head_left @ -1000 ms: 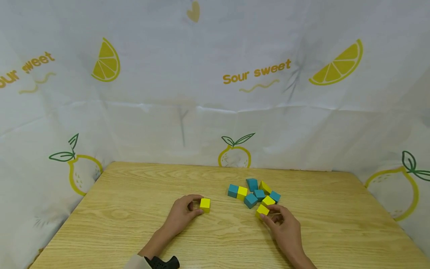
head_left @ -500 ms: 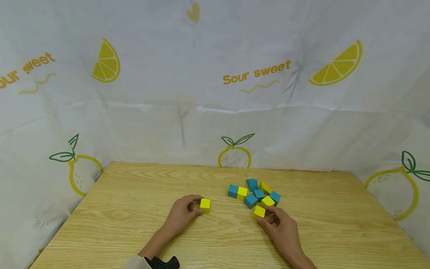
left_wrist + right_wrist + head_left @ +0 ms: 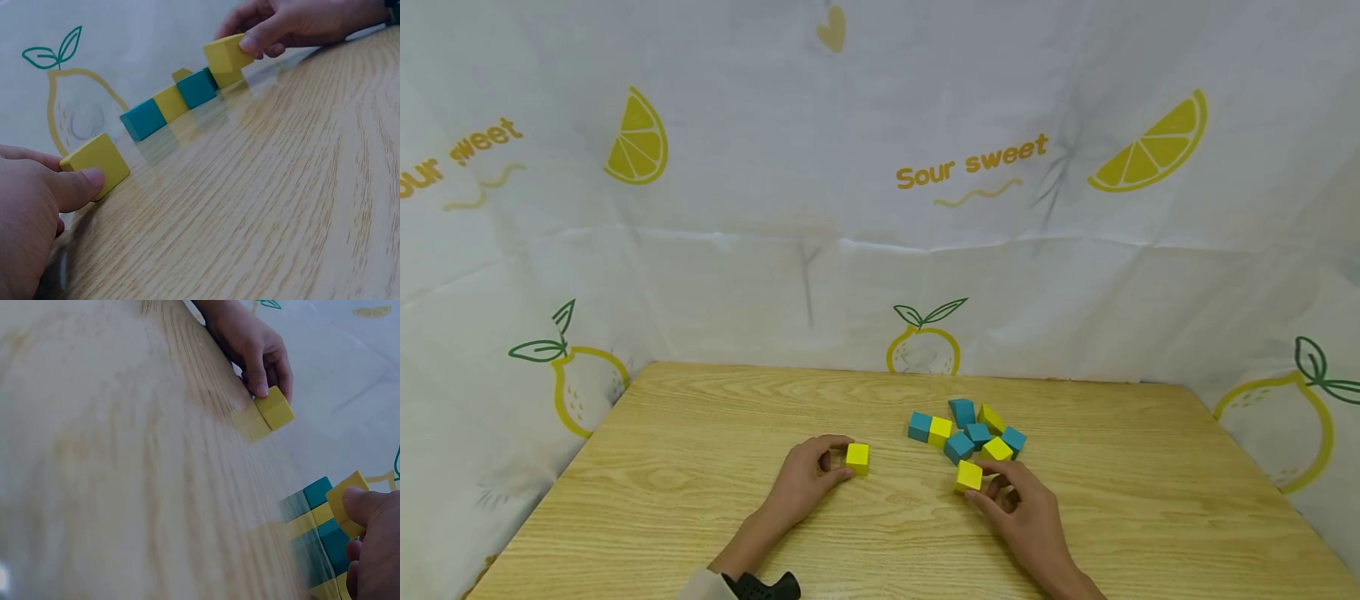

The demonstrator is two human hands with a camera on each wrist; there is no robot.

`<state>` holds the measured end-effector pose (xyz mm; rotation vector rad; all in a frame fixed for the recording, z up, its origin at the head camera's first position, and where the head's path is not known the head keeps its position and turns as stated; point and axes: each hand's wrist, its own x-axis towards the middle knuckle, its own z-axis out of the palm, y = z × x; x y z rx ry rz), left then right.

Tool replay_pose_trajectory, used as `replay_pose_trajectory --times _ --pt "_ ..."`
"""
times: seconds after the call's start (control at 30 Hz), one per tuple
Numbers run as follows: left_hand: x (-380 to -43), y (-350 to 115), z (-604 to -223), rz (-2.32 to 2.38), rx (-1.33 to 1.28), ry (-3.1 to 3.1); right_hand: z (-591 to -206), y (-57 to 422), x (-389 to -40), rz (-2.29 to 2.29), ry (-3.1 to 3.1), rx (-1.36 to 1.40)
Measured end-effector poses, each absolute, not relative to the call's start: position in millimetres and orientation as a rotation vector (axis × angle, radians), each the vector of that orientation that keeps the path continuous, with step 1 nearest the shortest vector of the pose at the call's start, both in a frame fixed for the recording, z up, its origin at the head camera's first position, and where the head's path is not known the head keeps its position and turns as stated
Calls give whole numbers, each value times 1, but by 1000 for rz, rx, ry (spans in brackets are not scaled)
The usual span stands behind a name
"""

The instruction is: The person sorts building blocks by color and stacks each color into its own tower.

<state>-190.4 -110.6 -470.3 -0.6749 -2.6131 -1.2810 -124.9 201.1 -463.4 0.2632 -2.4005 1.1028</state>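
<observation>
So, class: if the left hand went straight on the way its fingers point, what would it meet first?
The left hand, with its yellow cube, would probably meet the leftmost blue block first, though depth is unclear and it might miss.

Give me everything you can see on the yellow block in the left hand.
The yellow block is cube-like, plain and evenly coloured, with slightly softened edges; it looks like painted wood, though I can't confirm that. No marks or damage show. It sits upright on the wooden table, its reflection meeting its base in the right wrist view. The left hand pinches it between thumb and finger. It stands left of the cluster of blocks, apart from them.
</observation>
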Motion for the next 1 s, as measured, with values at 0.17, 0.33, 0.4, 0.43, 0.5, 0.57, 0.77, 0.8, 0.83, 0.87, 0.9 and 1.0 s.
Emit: replay_pose_trajectory --times 0.17,0.33,0.4,0.43,0.5,0.57,0.77,0.8,0.83,0.87,0.9,1.0 --pt "-190 -110 -470 -1274 -673 -2618 -464 199 -125 1123 -2356 319" --pt "-190 -111 -470 -1273 -664 -2622 -464 192 -128 1176 -2316 374" --pt "-189 -111 -470 -1274 -661 -2622 -465 190 -130 1195 -2305 398" --pt "-189 -110 -470 -1273 -660 -2622 -465 188 -131 1199 -2301 405" --pt "-189 -110 -470 -1274 -661 -2621 -465 185 -133 1211 -2292 418" --pt "-189 -110 -470 -1279 -662 -2619 -465 182 -136 1229 -2284 438" --pt "-190 -111 -471 -1285 -668 -2618 -466 172 -144 1288 -2256 508" --pt "-190 -111 -471 -1285 -668 -2620 -466 171 -146 1283 -2252 521" --pt "-191 -111 -471 -1286 -668 -2620 -467 169 -147 1280 -2249 535" --pt "-191 -111 -471 -1287 -668 -2620 -467 168 -148 1276 -2248 541" --pt "-191 -111 -471 -1286 -667 -2621 -466 166 -149 1273 -2247 546" --pt "-191 -111 -471 -1285 -663 -2625 -466 162 -152 1289 -2236 560"
